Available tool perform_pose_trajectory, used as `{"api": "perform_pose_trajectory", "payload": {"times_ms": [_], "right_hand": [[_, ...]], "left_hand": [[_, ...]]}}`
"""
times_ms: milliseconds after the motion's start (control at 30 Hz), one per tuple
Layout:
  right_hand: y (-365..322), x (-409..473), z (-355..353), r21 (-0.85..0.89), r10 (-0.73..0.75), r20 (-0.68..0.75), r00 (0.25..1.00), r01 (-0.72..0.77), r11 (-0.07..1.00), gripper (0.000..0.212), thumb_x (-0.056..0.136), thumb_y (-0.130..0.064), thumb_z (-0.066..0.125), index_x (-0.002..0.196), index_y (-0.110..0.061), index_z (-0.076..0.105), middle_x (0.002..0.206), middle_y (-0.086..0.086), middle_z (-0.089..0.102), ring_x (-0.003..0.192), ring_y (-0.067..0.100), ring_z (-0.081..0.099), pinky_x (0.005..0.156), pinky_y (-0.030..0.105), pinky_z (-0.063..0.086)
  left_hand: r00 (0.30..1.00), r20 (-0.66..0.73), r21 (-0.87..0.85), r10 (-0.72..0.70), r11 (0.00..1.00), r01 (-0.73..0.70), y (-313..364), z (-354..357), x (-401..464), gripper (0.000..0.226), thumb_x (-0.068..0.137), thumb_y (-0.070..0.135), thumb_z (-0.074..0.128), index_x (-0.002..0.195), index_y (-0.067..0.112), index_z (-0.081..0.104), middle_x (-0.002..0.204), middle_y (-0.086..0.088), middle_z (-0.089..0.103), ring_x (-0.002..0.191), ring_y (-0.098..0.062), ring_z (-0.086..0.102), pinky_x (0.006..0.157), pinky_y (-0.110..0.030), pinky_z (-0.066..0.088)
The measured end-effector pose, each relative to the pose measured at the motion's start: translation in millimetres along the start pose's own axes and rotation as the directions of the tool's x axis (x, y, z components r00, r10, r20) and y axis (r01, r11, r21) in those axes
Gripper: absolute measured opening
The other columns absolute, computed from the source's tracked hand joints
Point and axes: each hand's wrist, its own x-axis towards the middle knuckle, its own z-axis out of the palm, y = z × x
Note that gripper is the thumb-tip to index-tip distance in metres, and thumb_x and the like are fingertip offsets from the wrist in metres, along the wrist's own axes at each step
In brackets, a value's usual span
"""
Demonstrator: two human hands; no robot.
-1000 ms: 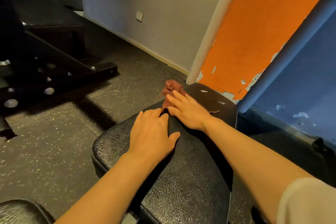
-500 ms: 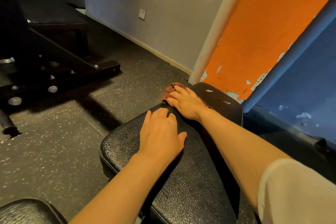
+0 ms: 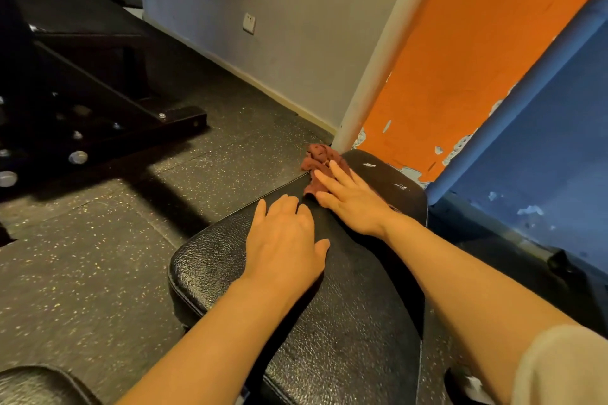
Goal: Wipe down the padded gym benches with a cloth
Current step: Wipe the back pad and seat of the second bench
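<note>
The right hand lies flat, fingers straight, pressing the dark red cloth onto the far end of the black padded surface. The left hand rests palm down, fingers relaxed, on the same surface just short of the cloth, holding nothing. Part of the cloth bunches past the surface's far left edge. A white post stands directly beyond the cloth, beside an orange wall panel. A black machine frame sits on the speckled floor, well left of the surface.
</note>
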Motion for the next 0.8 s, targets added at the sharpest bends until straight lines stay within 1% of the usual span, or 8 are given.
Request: {"api": "perform_pose_trajectory", "payload": {"times_ms": [100,233,333,400,567,667,733,800], "right_hand": [[16.1,8.0,-6.5,-0.041,0.108,-0.010,0.994,-0.108,0.993,0.049,0.108,-0.030,0.021,0.155,-0.019,0.014,0.162,0.001,-0.005,0.149,0.019,-0.014,0.120,0.037,-0.006],[21.9,2.6,-3.4,0.154,0.236,-0.283,0.930,-0.199,0.968,0.051,0.100,-0.008,0.045,0.148,-0.023,0.039,0.162,0.000,0.016,0.147,0.027,0.020,0.117,0.040,0.021],[22.2,-17.7,-10.3,0.298,0.284,-0.518,0.807,-0.141,0.944,0.074,0.083,0.014,0.052,0.145,-0.025,0.044,0.156,0.001,0.030,0.138,0.027,0.036,0.110,0.038,0.034],[17.9,-32.1,-14.1,0.299,0.220,-0.639,0.737,-0.026,0.954,0.072,0.083,0.009,0.057,0.145,-0.023,0.042,0.152,0.002,0.033,0.134,0.025,0.040,0.107,0.037,0.041],[-3.7,-54.6,-2.9,0.299,0.013,-0.512,0.859,0.164,0.940,0.062,0.090,-0.051,0.059,0.146,-0.037,0.037,0.161,-0.007,0.014,0.132,-0.001,0.025,0.104,0.025,0.028],[-10.6,-36.8,8.5,0.239,0.018,-0.335,0.942,0.066,0.969,0.049,0.100,-0.045,0.043,0.147,-0.033,0.039,0.162,0.001,0.013,0.149,0.021,0.011,0.119,0.043,0.018],[-8.2,-24.1,12.9,0.171,0.016,-0.182,0.983,0.015,0.985,0.047,0.104,-0.040,0.035,0.150,-0.034,0.031,0.164,0.000,0.001,0.150,0.023,-0.005,0.121,0.046,0.005],[7.9,-14.0,6.0,0.089,0.064,-0.156,0.986,-0.051,0.995,0.045,0.105,-0.040,0.030,0.150,-0.036,0.029,0.164,-0.002,0.001,0.150,0.024,-0.001,0.120,0.050,0.008]], "left_hand": [[1.000,0.004,-0.004,0.000,1.000,0.000,0.2,-0.2,1.6,0.057,0.095,0.053,0.047,0.138,0.014,0.043,0.152,-0.004,0.032,0.145,-0.019,0.021,0.120,-0.041,0.010],[1.000,0.013,-0.016,-0.002,1.000,0.002,-1.5,-1.2,1.9,0.057,0.095,0.053,0.047,0.137,0.015,0.044,0.152,-0.003,0.033,0.145,-0.018,0.022,0.120,-0.041,0.010],[1.000,0.023,-0.012,0.001,1.000,-0.001,0.8,-2.4,1.1,0.057,0.096,0.052,0.046,0.139,0.014,0.041,0.152,-0.003,0.031,0.145,-0.018,0.021,0.120,-0.041,0.008],[0.999,0.037,-0.008,0.004,1.000,-0.004,2.1,-3.4,0.8,0.057,0.097,0.051,0.044,0.140,0.013,0.039,0.151,-0.003,0.031,0.145,-0.018,0.020,0.120,-0.041,0.007],[0.999,0.045,-0.023,0.012,1.000,-0.011,4.8,-4.8,0.5,0.057,0.097,0.049,0.046,0.142,0.015,0.037,0.147,0.001,0.035,0.143,-0.017,0.022,0.120,-0.040,0.008],[0.999,0.038,-0.034,0.027,0.999,-0.025,6.6,-5.1,1.3,0.057,0.096,0.047,0.047,0.143,0.017,0.036,0.146,0.002,0.036,0.144,-0.017,0.022,0.120,-0.039,0.009],[0.998,0.044,-0.019,0.035,0.999,-0.035,6.5,-4.1,3.1,0.060,0.097,0.047,0.046,0.145,0.014,0.034,0.149,0.000,0.034,0.146,-0.018,0.019,0.120,-0.040,0.008],[0.997,0.057,0.002,0.052,0.999,-0.052,5.2,-3.4,4.6,0.058,0.098,0.047,0.045,0.144,0.013,0.035,0.151,-0.002,0.031,0.146,-0.018,0.019,0.120,-0.040,0.009]]}}
